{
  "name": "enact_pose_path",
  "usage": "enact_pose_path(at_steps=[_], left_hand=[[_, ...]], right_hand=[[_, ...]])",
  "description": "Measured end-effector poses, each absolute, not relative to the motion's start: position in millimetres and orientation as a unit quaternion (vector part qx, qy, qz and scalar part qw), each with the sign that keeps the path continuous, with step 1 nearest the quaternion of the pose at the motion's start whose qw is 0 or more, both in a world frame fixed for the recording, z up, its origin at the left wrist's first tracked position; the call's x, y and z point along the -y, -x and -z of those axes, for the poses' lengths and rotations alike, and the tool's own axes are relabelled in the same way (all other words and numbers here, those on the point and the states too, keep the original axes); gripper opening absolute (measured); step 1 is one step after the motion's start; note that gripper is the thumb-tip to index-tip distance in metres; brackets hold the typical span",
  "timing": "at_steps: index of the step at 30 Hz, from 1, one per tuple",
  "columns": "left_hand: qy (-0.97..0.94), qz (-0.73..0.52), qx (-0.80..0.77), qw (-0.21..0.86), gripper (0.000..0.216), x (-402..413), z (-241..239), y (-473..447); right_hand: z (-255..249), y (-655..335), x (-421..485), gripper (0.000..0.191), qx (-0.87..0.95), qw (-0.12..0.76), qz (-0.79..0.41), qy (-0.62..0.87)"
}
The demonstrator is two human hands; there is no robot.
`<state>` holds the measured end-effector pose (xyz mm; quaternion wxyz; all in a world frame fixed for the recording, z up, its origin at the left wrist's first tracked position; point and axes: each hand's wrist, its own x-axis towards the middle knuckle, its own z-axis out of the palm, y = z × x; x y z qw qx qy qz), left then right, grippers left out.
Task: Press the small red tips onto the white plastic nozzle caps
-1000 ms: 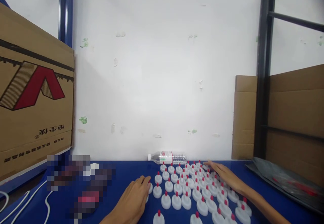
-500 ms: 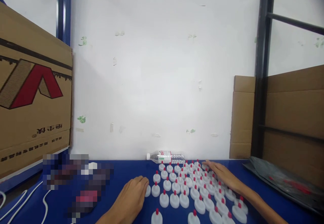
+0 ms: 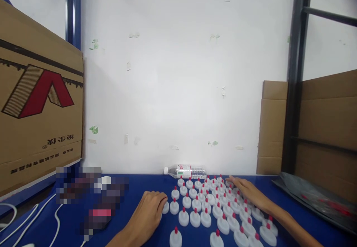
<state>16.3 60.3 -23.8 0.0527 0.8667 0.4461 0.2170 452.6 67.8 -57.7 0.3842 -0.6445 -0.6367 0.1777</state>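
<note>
Far left, a cardboard box (image 3: 39,98) with a red emblem stands on edge against the wall, its print upside down. White cables (image 3: 33,217) trail across the blue table (image 3: 134,187) below it, kept well apart from the working area.

The left hand (image 3: 147,215) lies palm down on the table, fingers loosely curled and close together, holding nothing. The fingertips touch the leftmost cap of the group, apparently bracing that edge so the rows stay closed up.

The white caps with red tips (image 3: 206,206) stand upright in tight diagonal rows at table centre, between the two hands. A clear water bottle (image 3: 185,171) lies on its side behind them, against the wall.

The right hand (image 3: 247,193) rests flat over the caps on the far right side, fingers extended and slightly spread, gripping none; it appears to hem in that flank.

Right of it, a dark plastic bag (image 3: 315,198) lies flat, and cardboard sheets (image 3: 326,124) lean behind a black frame (image 3: 292,90).
</note>
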Motion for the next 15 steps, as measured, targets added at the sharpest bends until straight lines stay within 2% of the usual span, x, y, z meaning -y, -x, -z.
enact_pose_path(at_steps=[8, 15], left_hand=[[-0.865, -0.223, -0.448, 0.042, 0.037, -59.9, 23.4, -13.9], [-0.864, -0.227, -0.447, 0.047, 0.033, -60.7, 28.8, -13.9]], right_hand=[[56.0, -449.4, -67.0, 0.073, 0.641, 0.384, -0.167, 0.643], [52.3, -445.4, -63.8, 0.077, 0.655, 0.371, -0.151, 0.641]])
